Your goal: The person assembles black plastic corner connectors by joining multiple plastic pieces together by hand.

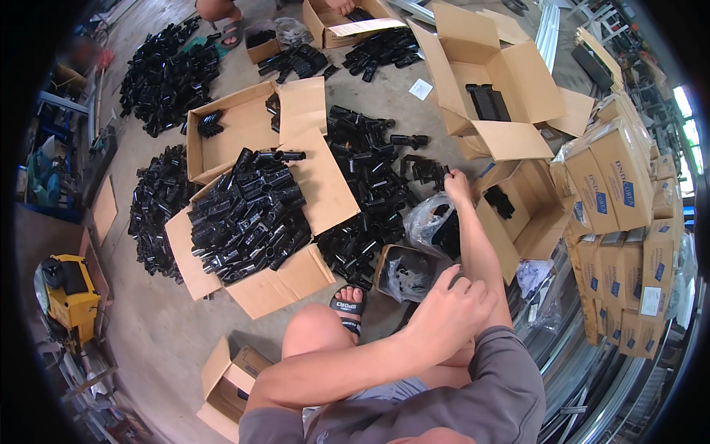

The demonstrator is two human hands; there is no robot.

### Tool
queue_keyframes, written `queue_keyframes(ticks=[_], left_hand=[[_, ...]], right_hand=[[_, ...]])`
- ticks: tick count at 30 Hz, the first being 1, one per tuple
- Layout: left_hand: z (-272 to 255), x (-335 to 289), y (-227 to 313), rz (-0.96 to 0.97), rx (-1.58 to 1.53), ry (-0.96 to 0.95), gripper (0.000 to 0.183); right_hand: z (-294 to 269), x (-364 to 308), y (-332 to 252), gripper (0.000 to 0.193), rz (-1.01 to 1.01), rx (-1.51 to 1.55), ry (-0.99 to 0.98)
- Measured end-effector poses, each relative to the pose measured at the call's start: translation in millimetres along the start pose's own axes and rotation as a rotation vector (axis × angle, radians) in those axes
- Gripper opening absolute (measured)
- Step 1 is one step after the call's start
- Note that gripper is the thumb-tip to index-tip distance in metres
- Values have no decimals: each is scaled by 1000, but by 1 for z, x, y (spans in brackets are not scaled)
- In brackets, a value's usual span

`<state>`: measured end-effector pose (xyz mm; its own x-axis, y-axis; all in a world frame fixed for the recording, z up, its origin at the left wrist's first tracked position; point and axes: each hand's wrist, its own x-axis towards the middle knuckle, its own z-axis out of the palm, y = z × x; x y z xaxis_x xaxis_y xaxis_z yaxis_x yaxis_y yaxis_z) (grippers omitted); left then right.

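My right hand (458, 188) reaches forward, its fingers closed on a small black part (446, 174) beside several black fittings (423, 170) on the floor. My left hand (452, 305) hangs above a small carton (382, 275) lined with clear plastic. Its fingers are curled, and what they hold, if anything, is too small to make out. A clear plastic bag (423, 220) with black pieces inside lies next to my right forearm. To the right of that forearm stands an open carton (536, 203) with a few black parts (499, 201) in it.
A carton heaped with black tube-like fittings (248, 214) stands left of centre, with more loose piles (170, 78) around. Another open carton (510, 85) holds a black stack. Sealed cartons (617, 185) and metal profiles line the right. Another person's hand (342, 6) shows at the top.
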<state>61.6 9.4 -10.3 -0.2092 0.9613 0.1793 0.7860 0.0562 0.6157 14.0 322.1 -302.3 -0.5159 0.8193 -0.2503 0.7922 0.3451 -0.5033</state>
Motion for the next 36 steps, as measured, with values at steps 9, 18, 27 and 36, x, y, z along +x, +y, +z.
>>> queue_keyframes(ticks=[9,18,27,36], left_hand=[[-1,1,6,59,0,-4,24],[-20,-2,-13,-3,-21,-76,62],[-24,-4,-24,-63,-59,-73,77],[-6,1,-25,-85,47,105,37]], right_hand=[[1,36,50,34,280,555,174],[26,34,31,44,219,-42,61],[30,3,-9,36,375,-170,25],[-54,-62,-48,23,-98,146,378]])
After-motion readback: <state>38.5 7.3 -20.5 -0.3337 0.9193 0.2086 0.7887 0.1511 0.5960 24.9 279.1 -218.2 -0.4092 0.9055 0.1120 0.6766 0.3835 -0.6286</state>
